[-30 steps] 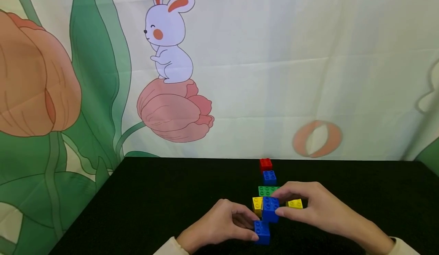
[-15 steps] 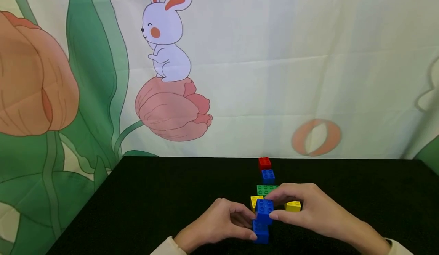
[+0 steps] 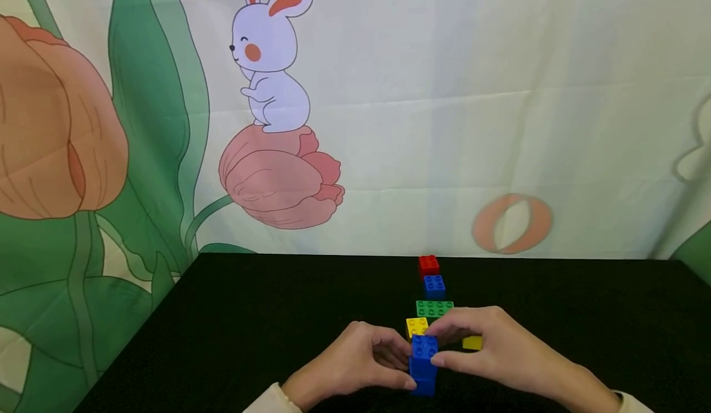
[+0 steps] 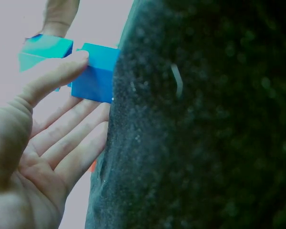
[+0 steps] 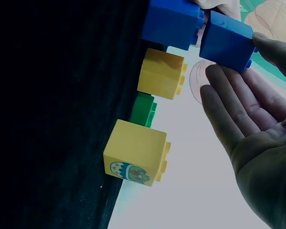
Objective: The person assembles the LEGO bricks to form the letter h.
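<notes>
Nearest, my left hand (image 3: 355, 360) pinched the lower blue block (image 3: 424, 389) on the worktop (image 3: 250, 339); my right hand (image 3: 502, 346) gripped the upper blue block (image 3: 424, 350) just above, hiding the lower studs in the head view. Farther right, a yellow block (image 3: 472, 343) was partly covered. Earlier, the upper one lined up less squarely.

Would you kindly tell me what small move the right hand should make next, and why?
Perhaps the right hand should lower the upper blue block straight onto the lower blue block: the right wrist view shows a narrow gap between them, and the left hand holds the lower one.
</notes>
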{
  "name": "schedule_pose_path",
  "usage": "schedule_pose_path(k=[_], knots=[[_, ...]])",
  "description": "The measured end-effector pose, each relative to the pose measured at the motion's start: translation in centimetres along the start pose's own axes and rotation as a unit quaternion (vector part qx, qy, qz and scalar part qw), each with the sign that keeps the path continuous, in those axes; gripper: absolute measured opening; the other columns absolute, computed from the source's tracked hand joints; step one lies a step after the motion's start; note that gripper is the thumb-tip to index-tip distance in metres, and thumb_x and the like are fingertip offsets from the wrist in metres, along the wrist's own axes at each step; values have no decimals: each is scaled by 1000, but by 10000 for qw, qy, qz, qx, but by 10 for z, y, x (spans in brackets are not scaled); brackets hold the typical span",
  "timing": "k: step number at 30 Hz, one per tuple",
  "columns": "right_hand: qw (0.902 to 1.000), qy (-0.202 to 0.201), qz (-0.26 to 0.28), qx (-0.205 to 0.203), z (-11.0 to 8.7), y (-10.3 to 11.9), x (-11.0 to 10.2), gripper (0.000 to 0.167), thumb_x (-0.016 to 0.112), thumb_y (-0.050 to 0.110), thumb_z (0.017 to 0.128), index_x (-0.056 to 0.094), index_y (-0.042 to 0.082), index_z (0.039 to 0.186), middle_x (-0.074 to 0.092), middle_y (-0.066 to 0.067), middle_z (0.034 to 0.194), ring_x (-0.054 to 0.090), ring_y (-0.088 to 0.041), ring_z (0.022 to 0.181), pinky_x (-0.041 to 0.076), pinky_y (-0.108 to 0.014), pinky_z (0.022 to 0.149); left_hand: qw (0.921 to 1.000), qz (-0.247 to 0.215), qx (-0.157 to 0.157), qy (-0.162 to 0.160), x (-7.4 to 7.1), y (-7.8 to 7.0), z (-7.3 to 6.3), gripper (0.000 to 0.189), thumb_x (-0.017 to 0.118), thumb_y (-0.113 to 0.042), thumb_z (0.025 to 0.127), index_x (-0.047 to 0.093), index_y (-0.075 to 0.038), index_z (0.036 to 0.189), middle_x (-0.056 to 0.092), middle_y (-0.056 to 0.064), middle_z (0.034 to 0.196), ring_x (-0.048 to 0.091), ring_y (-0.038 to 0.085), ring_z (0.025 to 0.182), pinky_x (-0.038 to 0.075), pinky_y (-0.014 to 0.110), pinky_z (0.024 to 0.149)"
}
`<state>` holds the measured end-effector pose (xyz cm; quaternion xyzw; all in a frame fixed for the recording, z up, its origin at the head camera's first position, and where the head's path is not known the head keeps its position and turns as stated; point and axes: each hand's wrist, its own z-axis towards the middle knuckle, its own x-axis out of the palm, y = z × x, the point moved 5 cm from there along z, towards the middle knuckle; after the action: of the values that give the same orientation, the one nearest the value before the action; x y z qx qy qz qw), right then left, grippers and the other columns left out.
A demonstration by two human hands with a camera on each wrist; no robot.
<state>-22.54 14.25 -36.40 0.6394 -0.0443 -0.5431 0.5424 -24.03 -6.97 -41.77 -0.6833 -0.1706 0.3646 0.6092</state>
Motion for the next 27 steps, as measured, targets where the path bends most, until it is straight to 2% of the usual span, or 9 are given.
schedule_pose_path(k=[10,19,27], knots=[[9999,91,74,69,1,-3,4,26,77,30,100,73,19,124,74,9,117,71,-9,102,62,-49,91,10000,38,52,1,1,0,0,21,80,-6,95,75,-5,116,79,-5,107,76,10,96,62,25,84],[9998,147,101,-66,0,-2,5,24,75,29,101,73,18,123,73,9,117,70,-10,101,62,-39,90,10000,72,28,37,1,-1,1,22,80,-6,95,75,-5,116,79,-5,107,76,10,95,62,25,83],[9996,198,85,-190,1,-1,6,25,75,29,101,73,18,124,73,8,118,70,-10,102,62,-38,90,9999,144,16,49,1,-2,0,22,80,-7,94,75,-5,116,78,-6,106,75,8,94,61,24,83]])
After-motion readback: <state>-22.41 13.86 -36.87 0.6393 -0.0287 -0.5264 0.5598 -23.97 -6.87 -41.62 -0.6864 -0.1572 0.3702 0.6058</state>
